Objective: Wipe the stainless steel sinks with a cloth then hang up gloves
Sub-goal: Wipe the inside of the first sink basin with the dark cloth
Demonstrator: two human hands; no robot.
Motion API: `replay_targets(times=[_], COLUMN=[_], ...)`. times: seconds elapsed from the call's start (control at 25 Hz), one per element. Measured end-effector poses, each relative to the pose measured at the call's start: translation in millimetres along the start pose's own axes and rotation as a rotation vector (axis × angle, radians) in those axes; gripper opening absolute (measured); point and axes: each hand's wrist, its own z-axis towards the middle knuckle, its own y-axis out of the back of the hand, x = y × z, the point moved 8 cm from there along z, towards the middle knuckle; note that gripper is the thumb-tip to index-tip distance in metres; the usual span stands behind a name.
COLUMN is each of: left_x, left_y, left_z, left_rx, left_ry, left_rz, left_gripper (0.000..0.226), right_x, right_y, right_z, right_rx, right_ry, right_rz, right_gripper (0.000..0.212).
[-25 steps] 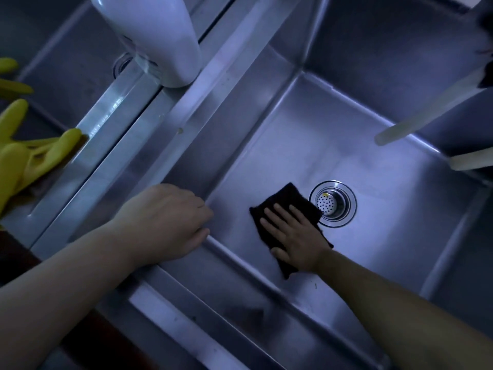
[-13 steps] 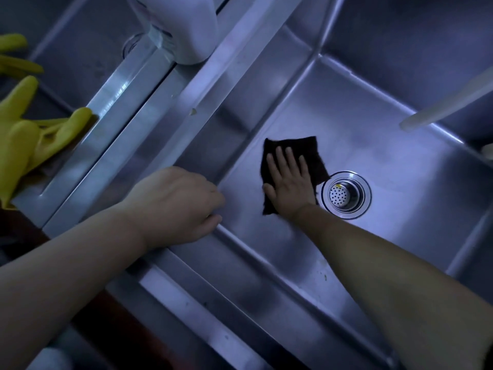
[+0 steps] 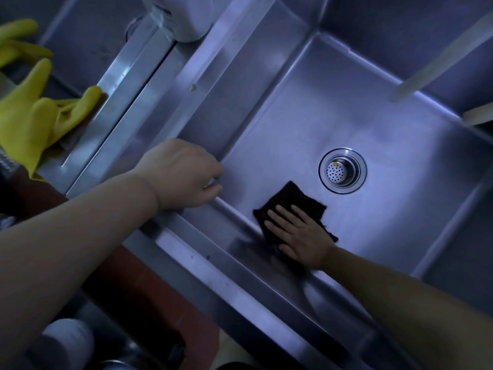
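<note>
The right hand point(image 3: 301, 236) lies flat on a dark cloth point(image 3: 290, 201) at the bottom of the right sink point(image 3: 400, 222). Its fingers are straight and a little spread, and they press the cloth against the steel without curling around it. The cloth sits close to the front wall of the sink, where the floor meets this wall, and part of it is hidden under the palm. The round drain point(image 3: 342, 170), with its small strainer full of holes, is near the cloth, behind it and slightly to the right, and does not touch it.

The left hand point(image 3: 184, 173) rests on the front left corner of the same sink. Its fingers are bent over the rim and hook on the edge, so the hand grips the rim and holds no loose thing.

A pair of yellow gloves point(image 3: 29, 116) lies across the edge of the left sink point(image 3: 88, 36), well apart from both hands. The fingers of the gloves point toward the steel divider between the two sinks. At the top of the picture a white bottle point(image 3: 186, 14) stands on this divider. On the right side, two pale bars point(image 3: 440, 60) reach over the back corner of the right sink; what they are cannot be told, because they are blurred.
</note>
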Motion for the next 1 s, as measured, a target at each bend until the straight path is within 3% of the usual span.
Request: replay_targets(times=[0.2, 0.4, 0.64, 0.8, 1.0], left_x=[0, 1, 2, -2, -10], left_y=[4, 2, 1, -1, -11], left_z=[-2, -1, -2, 0, 9], left_rx=[-0.039, -0.035, -0.013, 0.031, 0.111], left_ry=[-0.023, -0.027, -0.017, -0.018, -0.122], left_rz=[-0.055, -0.045, -0.036, -0.024, 0.031], left_gripper=[0.024, 0.025, 0.03, 0.035, 0.03], right_x=[-22, -57, -122, -105, -105], right_y=[-14, 6, 31, 21, 10], right_z=[-69, -17, 42, -9, -52], right_rx=[-0.009, -0.04, -0.109, -0.152, -0.108], right_ry=[-0.165, -0.21, -0.597, -0.878, -1.023], right_rz=[0.007, 0.042, 0.163, 0.257, 0.297], right_gripper=[0.066, 0.068, 0.07, 0.068, 0.068])
